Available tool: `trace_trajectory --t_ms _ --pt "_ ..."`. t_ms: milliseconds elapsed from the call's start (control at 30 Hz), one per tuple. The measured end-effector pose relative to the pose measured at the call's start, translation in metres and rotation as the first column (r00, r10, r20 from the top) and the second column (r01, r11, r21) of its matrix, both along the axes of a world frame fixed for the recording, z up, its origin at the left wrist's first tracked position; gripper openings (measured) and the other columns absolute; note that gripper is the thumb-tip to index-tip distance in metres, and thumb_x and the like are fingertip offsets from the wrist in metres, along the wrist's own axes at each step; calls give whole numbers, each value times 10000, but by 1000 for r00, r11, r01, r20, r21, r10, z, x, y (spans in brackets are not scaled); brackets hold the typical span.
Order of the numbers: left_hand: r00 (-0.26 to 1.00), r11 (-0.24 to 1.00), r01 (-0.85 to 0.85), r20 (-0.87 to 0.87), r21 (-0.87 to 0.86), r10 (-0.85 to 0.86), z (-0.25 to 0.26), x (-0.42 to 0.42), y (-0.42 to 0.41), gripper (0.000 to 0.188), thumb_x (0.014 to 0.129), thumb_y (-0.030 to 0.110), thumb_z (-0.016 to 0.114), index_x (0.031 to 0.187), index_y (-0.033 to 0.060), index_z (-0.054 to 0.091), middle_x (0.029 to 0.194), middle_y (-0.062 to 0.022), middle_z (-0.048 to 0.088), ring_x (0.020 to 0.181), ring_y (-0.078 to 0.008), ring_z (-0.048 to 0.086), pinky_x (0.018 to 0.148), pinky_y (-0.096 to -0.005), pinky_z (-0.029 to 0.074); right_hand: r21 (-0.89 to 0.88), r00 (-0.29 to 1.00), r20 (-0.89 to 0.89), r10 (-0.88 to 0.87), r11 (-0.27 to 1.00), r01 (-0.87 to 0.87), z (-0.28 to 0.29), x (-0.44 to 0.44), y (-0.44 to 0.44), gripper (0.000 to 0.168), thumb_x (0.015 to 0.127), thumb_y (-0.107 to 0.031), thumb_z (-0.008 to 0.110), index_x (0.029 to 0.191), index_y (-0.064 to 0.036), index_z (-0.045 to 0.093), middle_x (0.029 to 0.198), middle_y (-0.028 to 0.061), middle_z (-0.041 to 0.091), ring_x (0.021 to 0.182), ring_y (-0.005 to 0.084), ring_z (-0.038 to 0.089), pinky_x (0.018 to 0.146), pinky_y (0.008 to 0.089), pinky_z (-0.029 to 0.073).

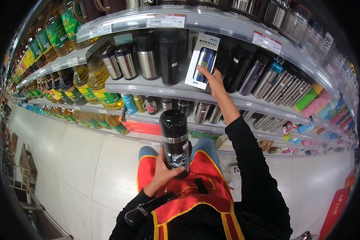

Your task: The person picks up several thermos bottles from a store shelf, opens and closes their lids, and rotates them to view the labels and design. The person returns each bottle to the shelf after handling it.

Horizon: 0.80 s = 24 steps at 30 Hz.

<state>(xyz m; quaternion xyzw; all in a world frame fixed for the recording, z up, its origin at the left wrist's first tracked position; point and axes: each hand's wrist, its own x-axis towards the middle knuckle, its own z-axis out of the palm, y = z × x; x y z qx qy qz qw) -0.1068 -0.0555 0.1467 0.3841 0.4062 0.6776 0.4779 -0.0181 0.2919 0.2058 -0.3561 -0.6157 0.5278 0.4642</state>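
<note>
My left hand (165,172) grips a black vacuum flask (175,144) with a silver band and a white cartoon print, upright over my lap. A second black flask (138,214) lies tucked against my left forearm. Up at the shelf, my right hand (214,79) holds a white windowed box (201,61) with a blue bottle inside, thumb on its front. The box leans slightly on the shelf. Left of it stand a black flask (169,60) and a steel flask with a black lid (148,57); to its right is a dark flask (238,70).
Shelf edges (168,90) with price tags curve across in front of me. Cooking oil bottles (103,87) fill shelves at left. Steel bottles (270,81) and colourful goods stand at right. A wooden stool (25,168) is on the floor at far left.
</note>
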Motion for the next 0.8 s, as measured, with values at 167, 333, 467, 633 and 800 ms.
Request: trace_trajectory --t_ms 167,333,467,633,800 --pt "998 999 -37 -46 12 38 -1 3 -6 860 653 128 860 1375 8 408 1208 -100 613 1093 -188 614 968 -340 477 -3 989 -130 77 997 -78 4 10 -32 586 776 -344 813 1166 38 600 1054 127 681 934 175 664 860 305 514" --pt "1000 1000 -13 -16 12 13 3 6 -8 856 654 135 850 1372 8 403 1206 -105 610 1086 -196 619 962 -349 484 78 986 -94 139 988 -132 1 23 -51 510 824 -255 782 1204 12 571 1075 81 662 954 143 634 870 293 498" --pt "1000 1000 -10 -7 9 10 1 6 -11 843 661 130 841 1367 6 398 1200 -116 612 1085 -197 621 956 -353 490 155 989 -29 148 978 -142 -12 42 -77 521 798 -215 792 1208 8 558 1088 73 654 974 149 633 878 302 503" --pt "999 998 -43 -1 37 43 0 6 -9 821 667 102 828 1355 5 392 1191 -126 615 1076 -202 631 950 -355 500 225 993 63 102 968 -114 -69 75 -108 699 684 -159 878 1256 -4 507 1126 84 640 1029 181 624 921 329 504" --pt "996 997 -74 -45 32 76 -1 6 -7 798 667 88 824 1338 5 400 1174 -129 623 1049 -210 646 940 -354 510 220 972 231 50 970 -102 -96 91 -138 814 603 -225 919 1254 -4 483 1187 149 637 1093 263 620 962 375 479"
